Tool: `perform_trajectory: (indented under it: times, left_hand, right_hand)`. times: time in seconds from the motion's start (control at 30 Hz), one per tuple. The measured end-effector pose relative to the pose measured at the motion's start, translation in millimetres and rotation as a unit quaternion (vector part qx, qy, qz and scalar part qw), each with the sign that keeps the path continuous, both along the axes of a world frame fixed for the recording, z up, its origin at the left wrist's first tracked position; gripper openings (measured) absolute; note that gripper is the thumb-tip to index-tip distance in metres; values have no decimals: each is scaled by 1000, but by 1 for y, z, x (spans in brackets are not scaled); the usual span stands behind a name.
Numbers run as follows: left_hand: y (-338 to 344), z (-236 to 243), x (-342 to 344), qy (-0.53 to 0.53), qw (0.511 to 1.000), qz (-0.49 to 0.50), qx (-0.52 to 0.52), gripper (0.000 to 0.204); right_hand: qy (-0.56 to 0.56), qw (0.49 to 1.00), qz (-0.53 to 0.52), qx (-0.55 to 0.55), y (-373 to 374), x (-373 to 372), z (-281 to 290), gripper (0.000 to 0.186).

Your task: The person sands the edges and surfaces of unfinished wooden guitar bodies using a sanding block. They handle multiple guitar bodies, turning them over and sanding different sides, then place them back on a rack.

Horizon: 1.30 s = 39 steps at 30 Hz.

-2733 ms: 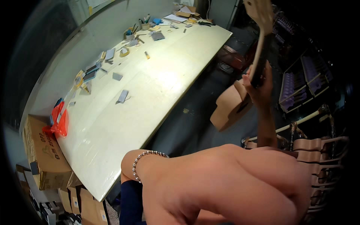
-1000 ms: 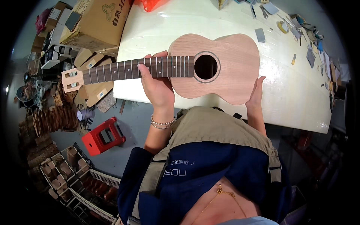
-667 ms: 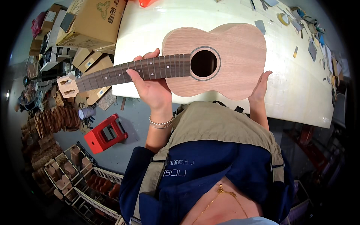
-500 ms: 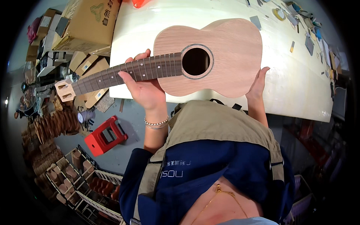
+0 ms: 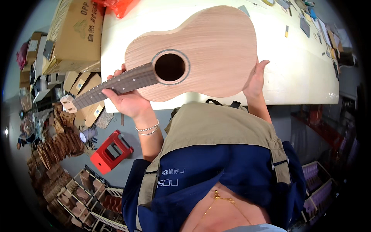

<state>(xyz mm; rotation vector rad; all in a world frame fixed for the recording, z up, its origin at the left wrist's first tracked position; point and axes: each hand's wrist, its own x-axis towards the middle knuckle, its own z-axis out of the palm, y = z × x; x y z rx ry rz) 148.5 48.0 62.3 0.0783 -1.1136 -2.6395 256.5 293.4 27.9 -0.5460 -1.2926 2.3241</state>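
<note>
An unfinished bare-wood ukulele [image 5: 218, 50] is held up over the near part of the white table [image 5: 297, 73], its top facing me. It has a dark ringed sound hole and a dark fretted fingerboard [image 5: 129, 81] with pale dots. The neck slants down to the left, ending in a slotted headstock. My left hand [image 5: 131, 103] is closed round the neck near the body, thumb on the near side and fingertips showing beyond. My right hand [image 5: 255, 82] grips the rounded bottom end of the body; its thumb points up and its fingers are hidden behind the wood.
A large cardboard box [image 5: 79, 36] and a red plastic bag [image 5: 120, 7] are at the far left. Tools and scraps, with a small yellow-and-grey piece [image 5: 286, 31], lie at the table's right. A red stool [image 5: 112, 151] and racks of wooden parts [image 5: 83, 193] stand below left.
The ukulele's body has swung left and upward in view, closer to me, and its top is tilted differently. Both hands have moved with it and keep their hold.
</note>
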Motion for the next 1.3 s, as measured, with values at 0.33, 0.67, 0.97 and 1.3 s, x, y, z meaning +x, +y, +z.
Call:
perform_trajectory:
  times: [0.33,0.67,0.97,1.3]
  left_hand:
    - [-9,-6,-12,-116,992,24,-48,43]
    - [-26,-5,-21,-64,983,-159,-60,41]
    - [-25,7,-14,-65,976,-83,-191,46]
    - [-32,44,-12,185,924,-228,-245,58]
  right_hand:
    - [3,985,117,126,7,-3,28,85]
    - [-139,984,54,93,27,8,4,57]
    - [-340,937,75,29,33,13,9,72]
    - [-96,973,209,37,51,11,-38,77]
